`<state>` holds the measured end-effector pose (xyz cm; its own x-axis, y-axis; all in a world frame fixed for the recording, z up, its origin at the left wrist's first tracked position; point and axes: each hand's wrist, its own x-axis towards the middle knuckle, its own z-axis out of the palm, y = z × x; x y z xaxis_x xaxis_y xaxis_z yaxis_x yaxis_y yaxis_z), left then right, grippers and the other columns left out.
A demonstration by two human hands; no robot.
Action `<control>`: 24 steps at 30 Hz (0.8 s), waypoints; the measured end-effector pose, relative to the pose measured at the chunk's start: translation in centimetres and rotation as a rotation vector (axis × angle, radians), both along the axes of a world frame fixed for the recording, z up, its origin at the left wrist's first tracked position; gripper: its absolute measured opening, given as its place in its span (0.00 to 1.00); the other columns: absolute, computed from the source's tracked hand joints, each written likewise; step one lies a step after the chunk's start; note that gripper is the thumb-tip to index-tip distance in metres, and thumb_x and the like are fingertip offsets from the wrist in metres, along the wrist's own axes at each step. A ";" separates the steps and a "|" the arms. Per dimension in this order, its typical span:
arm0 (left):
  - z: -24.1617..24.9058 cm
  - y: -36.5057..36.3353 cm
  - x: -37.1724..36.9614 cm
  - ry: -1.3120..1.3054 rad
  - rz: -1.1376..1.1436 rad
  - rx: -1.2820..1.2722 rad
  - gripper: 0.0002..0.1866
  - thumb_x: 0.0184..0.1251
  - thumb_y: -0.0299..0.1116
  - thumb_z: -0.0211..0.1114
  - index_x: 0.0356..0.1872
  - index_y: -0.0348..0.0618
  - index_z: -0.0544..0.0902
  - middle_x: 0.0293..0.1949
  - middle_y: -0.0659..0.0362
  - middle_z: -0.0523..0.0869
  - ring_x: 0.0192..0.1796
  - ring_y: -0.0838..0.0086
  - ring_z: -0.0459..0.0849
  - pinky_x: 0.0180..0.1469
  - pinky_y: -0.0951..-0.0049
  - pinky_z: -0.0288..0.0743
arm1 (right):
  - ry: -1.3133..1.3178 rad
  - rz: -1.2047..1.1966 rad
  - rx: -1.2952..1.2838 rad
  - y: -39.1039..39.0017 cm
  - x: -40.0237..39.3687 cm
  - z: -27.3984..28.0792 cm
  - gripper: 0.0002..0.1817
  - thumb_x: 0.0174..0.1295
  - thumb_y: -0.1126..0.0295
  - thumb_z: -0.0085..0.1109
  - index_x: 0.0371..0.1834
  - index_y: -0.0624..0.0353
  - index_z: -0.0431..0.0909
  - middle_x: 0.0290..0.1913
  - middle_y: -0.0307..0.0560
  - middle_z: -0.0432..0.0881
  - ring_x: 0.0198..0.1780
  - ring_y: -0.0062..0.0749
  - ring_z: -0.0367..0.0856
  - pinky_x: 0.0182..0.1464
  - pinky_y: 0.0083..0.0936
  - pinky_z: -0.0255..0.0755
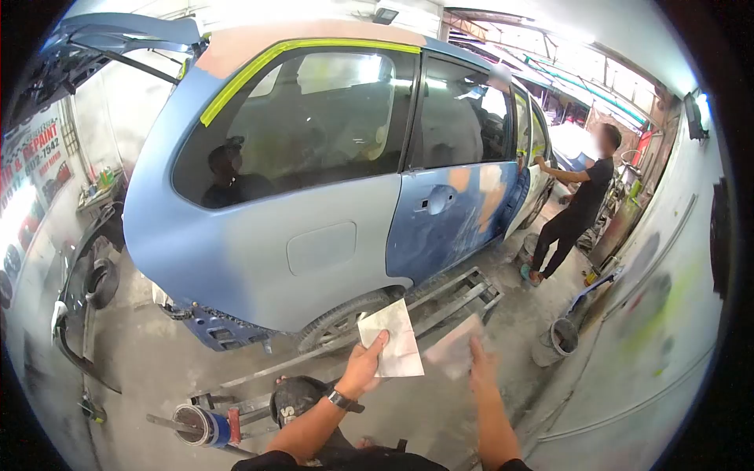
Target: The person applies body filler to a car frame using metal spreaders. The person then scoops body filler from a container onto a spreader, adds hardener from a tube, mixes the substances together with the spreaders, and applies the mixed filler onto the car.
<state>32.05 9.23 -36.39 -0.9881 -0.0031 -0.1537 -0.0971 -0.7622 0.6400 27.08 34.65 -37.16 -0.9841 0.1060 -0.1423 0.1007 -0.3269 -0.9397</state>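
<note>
1. The left hand [365,363] is pinching a sheet of sandpaper [393,337]; the right hand [481,363] is gripping a blurred second sheet [454,349], both raised beside the car [314,204].
2. Judging by its dull, patchy panels, sanding is partly done, with the tape-masked body awaiting paint.
3. A bucket [556,339] is standing by the wall; its contents cannot be made out.

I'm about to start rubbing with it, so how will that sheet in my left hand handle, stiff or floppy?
The sheet looks thin and probably light: the left hand pinches it by one edge. It stands up nearly flat, faintly creased, so likely semi-stiff, like sandpaper, yet easily bent. The right hand holds a blurred second piece.
</note>
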 end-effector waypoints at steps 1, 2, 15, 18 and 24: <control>0.0 0.0 -0.4 -0.001 0.051 -0.070 0.15 0.76 0.38 0.62 0.54 0.39 0.81 0.48 0.61 0.87 0.48 0.75 0.85 0.49 0.70 0.81 | 0.105 0.030 0.203 -0.2 0.5 1.2 0.15 0.70 0.67 0.60 0.56 0.62 0.80 0.46 0.43 0.85 0.46 0.33 0.83 0.53 0.30 0.76; 0.0 0.2 -0.7 -0.005 0.102 -0.136 0.15 0.76 0.38 0.62 0.54 0.39 0.81 0.47 0.61 0.87 0.48 0.75 0.85 0.49 0.70 0.81 | 0.207 0.058 0.410 -0.5 1.6 2.8 0.15 0.69 0.70 0.59 0.57 0.63 0.80 0.48 0.45 0.85 0.47 0.34 0.82 0.54 0.30 0.75; -2.4 1.0 -1.3 -0.228 -0.414 0.312 0.17 0.75 0.46 0.62 0.53 0.44 0.81 0.43 0.64 0.87 0.43 0.76 0.87 0.40 0.71 0.82 | 0.411 0.380 0.648 -3.2 3.1 2.8 0.27 0.62 0.86 0.50 0.65 0.56 0.78 0.54 0.56 0.80 0.55 0.49 0.80 0.58 0.33 0.73; -2.0 0.5 -1.9 -0.222 -0.294 0.150 0.20 0.75 0.50 0.62 0.48 0.42 0.83 0.42 0.63 0.88 0.36 0.75 0.87 0.33 0.71 0.79 | 0.766 0.394 0.623 -4.7 4.5 9.2 0.27 0.61 0.87 0.51 0.63 0.58 0.78 0.52 0.54 0.81 0.53 0.49 0.81 0.57 0.29 0.73; -2.5 0.8 -1.0 -0.027 0.012 -0.673 0.28 0.74 0.54 0.60 0.26 0.35 0.84 0.20 0.65 0.80 0.22 0.81 0.74 0.24 0.68 0.68 | 1.063 0.318 1.890 -4.6 0.4 10.7 0.26 0.60 0.80 0.57 0.64 0.50 0.77 0.65 0.48 0.75 0.64 0.47 0.74 0.64 0.51 0.67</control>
<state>31.01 10.01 -38.91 -0.9833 -0.1176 -0.1391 -0.1139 -0.1990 0.9734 27.51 30.08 -26.43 -0.6121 -0.7053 0.3577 -0.6742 0.7018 0.2300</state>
